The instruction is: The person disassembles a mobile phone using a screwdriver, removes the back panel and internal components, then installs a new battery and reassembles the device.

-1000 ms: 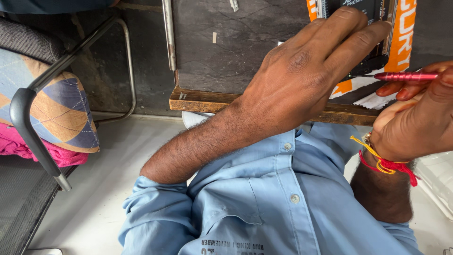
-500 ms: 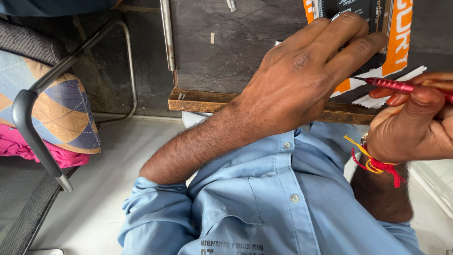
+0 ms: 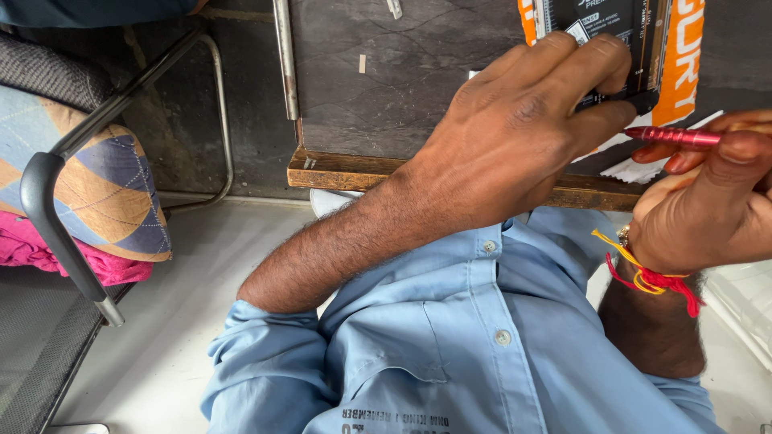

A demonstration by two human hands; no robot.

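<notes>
My left hand (image 3: 523, 128) lies on a dark table (image 3: 402, 88), its fingers pressing down on a black flat device (image 3: 611, 24) that rests on an orange and white package (image 3: 683, 72). My right hand (image 3: 708, 201) holds a thin red tool (image 3: 671, 136), which points left toward my left fingertips. A red and yellow thread is tied round my right wrist. Below both arms is my light blue shirt. The part of the device under my left fingers is hidden.
The table has a worn wooden front edge (image 3: 346, 170) and a metal rod (image 3: 285, 56) lying on it. A chair with a patterned cushion (image 3: 96, 193) and black metal arm (image 3: 56, 233) stands at left on a pale floor (image 3: 185, 313).
My right hand has moved up and slightly left with the red tool, whose tip is now close to my left fingertips. My left hand stays on the device.
</notes>
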